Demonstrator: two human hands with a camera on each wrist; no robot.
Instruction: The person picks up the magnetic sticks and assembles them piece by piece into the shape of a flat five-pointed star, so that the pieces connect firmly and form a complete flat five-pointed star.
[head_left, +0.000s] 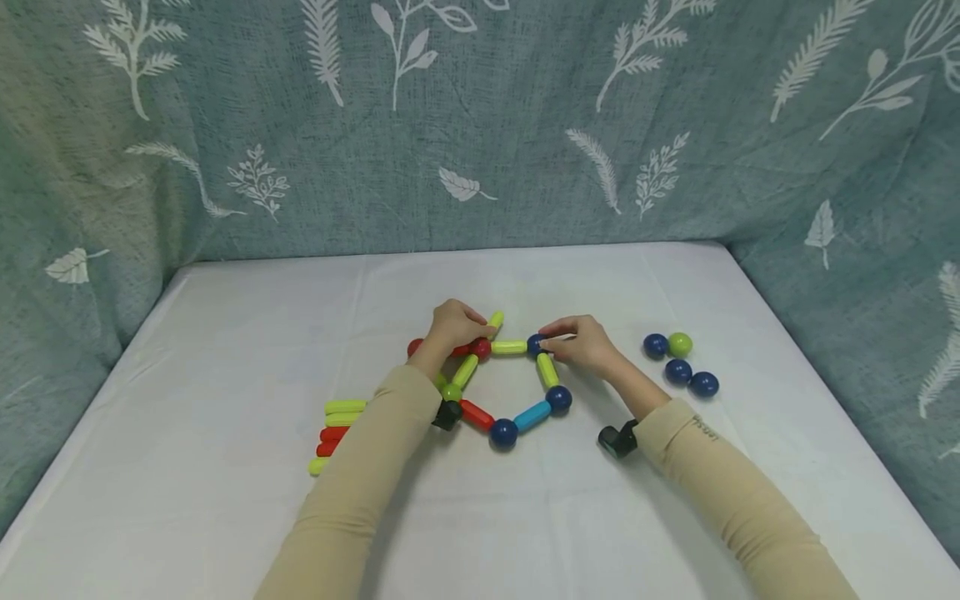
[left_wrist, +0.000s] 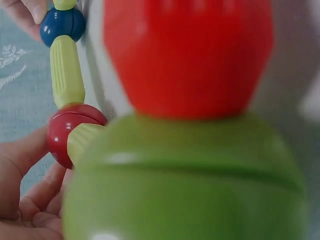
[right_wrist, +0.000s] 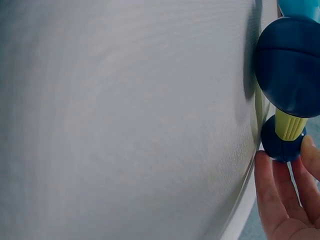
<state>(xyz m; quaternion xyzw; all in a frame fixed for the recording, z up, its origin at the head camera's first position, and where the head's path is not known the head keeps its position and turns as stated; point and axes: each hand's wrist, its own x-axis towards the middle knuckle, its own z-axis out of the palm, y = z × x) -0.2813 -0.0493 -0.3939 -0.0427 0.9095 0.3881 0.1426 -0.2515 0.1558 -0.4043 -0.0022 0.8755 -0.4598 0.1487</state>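
Note:
Balls and sticks are joined into a ring on the table. At the ring's far left corner, my left hand (head_left: 453, 323) holds a red ball (head_left: 481, 349), from which a yellow-green stick (head_left: 496, 320) points away. My right hand (head_left: 585, 343) pinches a blue ball (head_left: 534, 343) at the far right corner, thumb and fingers on either side. Between these two balls runs another yellow-green stick (head_left: 510, 347). Nearer me are a light blue stick (head_left: 533, 415), a red stick (head_left: 477, 414) and a green ball (head_left: 452, 392), which looms large in the left wrist view. My left forearm partly hides the left side.
Loose yellow-green and red sticks (head_left: 334, 434) lie at the left, partly under my left sleeve. Several loose balls (head_left: 678, 372), blue and green, sit at the right. Another red ball (head_left: 414, 347) shows behind my left wrist. A patterned curtain (head_left: 465, 125) hangs behind the white table (head_left: 255, 333).

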